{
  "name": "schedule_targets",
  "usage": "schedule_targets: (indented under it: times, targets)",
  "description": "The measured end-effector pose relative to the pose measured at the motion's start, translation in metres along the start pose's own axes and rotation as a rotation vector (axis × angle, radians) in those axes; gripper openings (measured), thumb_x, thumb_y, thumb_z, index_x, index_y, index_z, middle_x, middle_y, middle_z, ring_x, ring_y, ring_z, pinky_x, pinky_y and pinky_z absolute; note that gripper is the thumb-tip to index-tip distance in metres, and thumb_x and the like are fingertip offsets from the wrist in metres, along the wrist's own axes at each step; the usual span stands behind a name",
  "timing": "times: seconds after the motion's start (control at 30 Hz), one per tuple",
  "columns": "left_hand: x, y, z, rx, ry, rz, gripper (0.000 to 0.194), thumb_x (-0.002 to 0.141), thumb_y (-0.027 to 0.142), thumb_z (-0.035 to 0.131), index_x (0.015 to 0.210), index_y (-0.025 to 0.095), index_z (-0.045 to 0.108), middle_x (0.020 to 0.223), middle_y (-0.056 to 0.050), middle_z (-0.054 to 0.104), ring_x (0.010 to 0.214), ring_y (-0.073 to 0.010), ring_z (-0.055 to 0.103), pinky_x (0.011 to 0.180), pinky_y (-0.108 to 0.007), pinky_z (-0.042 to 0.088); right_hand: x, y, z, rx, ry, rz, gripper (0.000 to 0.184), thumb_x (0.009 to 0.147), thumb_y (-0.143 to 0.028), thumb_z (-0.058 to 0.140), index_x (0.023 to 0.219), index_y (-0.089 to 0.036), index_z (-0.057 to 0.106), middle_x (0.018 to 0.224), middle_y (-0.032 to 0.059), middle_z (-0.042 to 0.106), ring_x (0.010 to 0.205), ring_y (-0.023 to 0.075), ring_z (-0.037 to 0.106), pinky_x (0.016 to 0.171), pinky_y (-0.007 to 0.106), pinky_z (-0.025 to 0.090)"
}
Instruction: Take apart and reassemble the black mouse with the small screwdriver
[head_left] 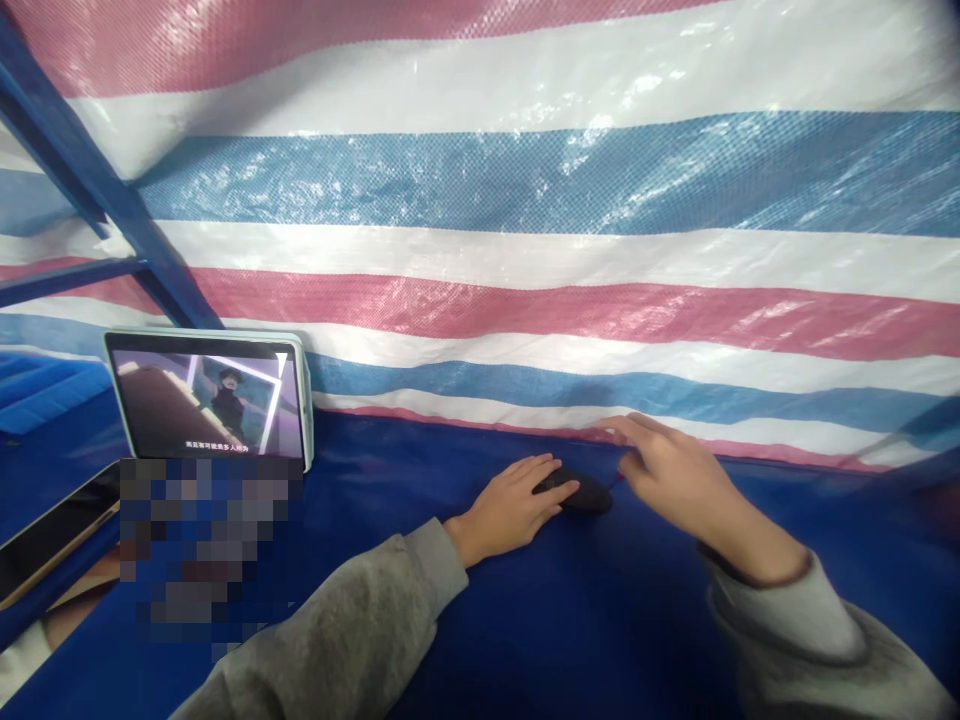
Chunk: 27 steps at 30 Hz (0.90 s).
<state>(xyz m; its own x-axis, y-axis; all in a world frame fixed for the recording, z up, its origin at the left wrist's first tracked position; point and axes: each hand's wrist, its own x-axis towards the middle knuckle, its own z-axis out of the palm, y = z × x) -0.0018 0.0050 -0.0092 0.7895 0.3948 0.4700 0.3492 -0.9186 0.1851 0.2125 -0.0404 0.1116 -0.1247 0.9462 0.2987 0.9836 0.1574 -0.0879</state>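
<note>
My left hand point(517, 505) lies on a black computer mouse point(585, 492), fingers over its left end, holding it against the dark blue surface point(570, 620). To the right of the mouse, my right hand point(671, 475) hovers just above the surface. Its index finger reaches toward the left, while the thumb and other fingers are bent in. A tiny dark red bit point(619, 478) shows by those fingertips, close to the mouse's right end; I cannot make out what it is.
A tablet point(210, 400) in a pale case stands at the left, playing a video. Nearer lies a phone point(60, 530), beside a pixelated patch. Striped plastic sheeting point(525, 180) hangs behind the surface. Blue metal bars point(127, 215) and a blue plastic item point(52, 385) are at the left.
</note>
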Motion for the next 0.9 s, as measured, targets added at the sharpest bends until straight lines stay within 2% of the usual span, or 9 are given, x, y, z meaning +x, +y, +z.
schedule_targets:
  times: [0.1,0.17,0.4,0.53,0.6,0.77,0.9]
  targets:
    - [0.0,-0.0001,0.0001,0.001,0.0,-0.003,0.038,0.102,0.029,0.044,0.14,0.024,0.048,0.145,-0.011,0.049,0.14,-0.0247,0.041,0.114,-0.045,0.038,0.0009,0.0004,0.0017,0.023,0.0,0.034,0.033,0.089,-0.019,0.041,0.109,-0.022,0.067,0.086,0.0046,0.072,0.067,0.0187,0.066,0.064,0.03,0.047]
    - [0.0001,-0.0002,0.0005,0.002,0.0,-0.003,0.039,0.102,0.029,0.045,0.14,0.024,0.048,0.145,-0.011,0.048,0.14,-0.0245,0.041,0.114,-0.044,0.038,0.0009,0.0012,0.0031,0.049,-0.001,0.023,0.033,0.091,-0.02,0.039,0.109,-0.023,0.067,0.085,0.0043,0.073,0.065,0.018,0.066,0.064,0.03,0.047]
    - [0.0,-0.0003,0.0003,0.013,0.003,-0.003,0.038,0.102,0.029,0.044,0.139,0.023,0.049,0.144,-0.012,0.048,0.139,-0.0243,0.041,0.115,-0.043,0.038,-0.0014,0.0024,0.0025,0.069,-0.014,-0.035,0.044,0.079,-0.008,0.042,0.113,-0.023,0.065,0.093,0.0033,0.072,0.08,0.0194,0.068,0.072,0.03,0.049]
    - [0.0003,0.0001,-0.0002,0.015,0.011,0.004,0.038,0.102,0.03,0.043,0.139,0.023,0.049,0.144,-0.012,0.049,0.138,-0.0252,0.042,0.113,-0.044,0.04,-0.0015,0.0016,-0.0004,0.09,-0.029,-0.042,0.046,0.075,-0.006,0.042,0.112,-0.023,0.064,0.093,0.003,0.071,0.08,0.0183,0.068,0.073,0.03,0.049]
    - [0.0005,0.0002,-0.0001,0.013,0.01,0.002,0.038,0.102,0.03,0.044,0.139,0.023,0.049,0.144,-0.012,0.049,0.138,-0.0252,0.042,0.114,-0.044,0.039,-0.0012,0.001,-0.001,0.071,-0.03,-0.021,0.044,0.076,-0.009,0.043,0.112,-0.023,0.065,0.09,0.0026,0.072,0.077,0.0186,0.068,0.071,0.03,0.049]
    - [0.0002,0.0005,-0.0005,0.002,-0.002,-0.008,0.038,0.102,0.03,0.043,0.14,0.024,0.048,0.145,-0.012,0.048,0.139,-0.0246,0.041,0.114,-0.044,0.039,0.0,0.0009,0.0004,0.061,-0.045,0.032,0.036,0.091,-0.021,0.037,0.116,-0.022,0.063,0.084,0.0046,0.073,0.065,0.0189,0.066,0.062,0.03,0.047]
    - [-0.0001,0.0005,-0.0013,-0.006,-0.005,-0.012,0.038,0.103,0.029,0.043,0.14,0.023,0.048,0.145,-0.012,0.048,0.139,-0.0243,0.041,0.114,-0.045,0.039,0.0001,0.0006,0.0008,0.075,0.014,-0.004,0.036,0.088,-0.017,0.04,0.114,-0.023,0.064,0.092,0.0052,0.073,0.072,0.0191,0.068,0.066,0.03,0.048]
